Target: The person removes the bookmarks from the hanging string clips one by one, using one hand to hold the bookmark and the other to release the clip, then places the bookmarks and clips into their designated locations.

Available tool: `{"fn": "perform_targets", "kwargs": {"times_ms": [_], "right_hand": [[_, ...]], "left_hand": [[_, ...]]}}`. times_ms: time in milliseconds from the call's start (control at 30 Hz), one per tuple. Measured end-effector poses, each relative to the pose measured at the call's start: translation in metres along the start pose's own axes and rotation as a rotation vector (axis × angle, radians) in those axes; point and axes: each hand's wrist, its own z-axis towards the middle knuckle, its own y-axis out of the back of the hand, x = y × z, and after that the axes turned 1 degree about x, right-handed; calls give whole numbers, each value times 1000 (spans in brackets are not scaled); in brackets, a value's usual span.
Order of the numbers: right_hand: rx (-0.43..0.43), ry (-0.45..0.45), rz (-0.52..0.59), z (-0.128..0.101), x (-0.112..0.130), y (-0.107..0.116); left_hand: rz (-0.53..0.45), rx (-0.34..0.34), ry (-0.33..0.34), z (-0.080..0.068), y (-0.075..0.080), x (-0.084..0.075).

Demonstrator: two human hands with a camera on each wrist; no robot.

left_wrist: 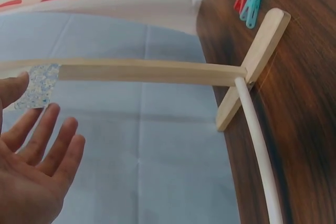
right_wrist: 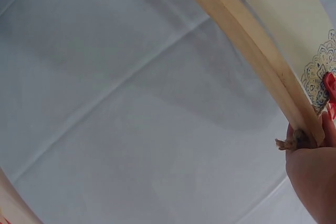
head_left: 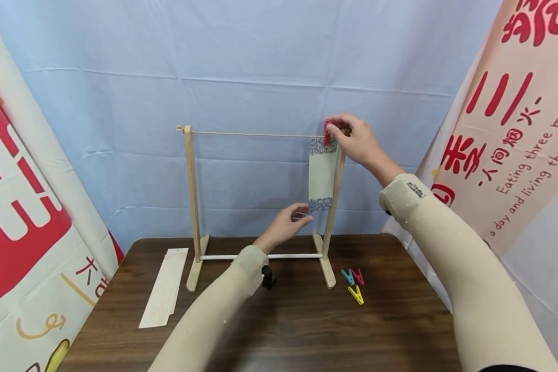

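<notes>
- Your left hand point(head_left: 285, 223) and right hand point(head_left: 358, 142) are bare.
- You wear long, close-fitting cream sleeves point(head_left: 474, 279) down to the wrists.
- Your right cuff bears a small dark printed mark point(head_left: 416, 189).
- A black device point(head_left: 268, 277) sits under your left wrist.

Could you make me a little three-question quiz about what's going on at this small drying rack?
1. True or false: the right hand pinches a red peg at the string.
2. Which loose pegs lie on the table? A) blue, red, yellow B) green, white
3. Fill in: the left hand touches the strip's ____ end.

Key: 1 true; 2 A; 3 bottom.
</notes>
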Motion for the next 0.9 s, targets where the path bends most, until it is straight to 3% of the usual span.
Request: {"fn": "perform_targets", "kwargs": {"times_ms": [367, 633, 900], "right_hand": [[-33, -2, 81, 0, -1, -2], [-68, -30, 143, -1, -1, -2], [-93, -18, 183, -2, -2, -3]], "left_hand": [[-8, -50, -12, -4, -9, -9], [-8, -103, -65, -3, -12, -10], [45, -162, -90, -7, -12, -11]]}}
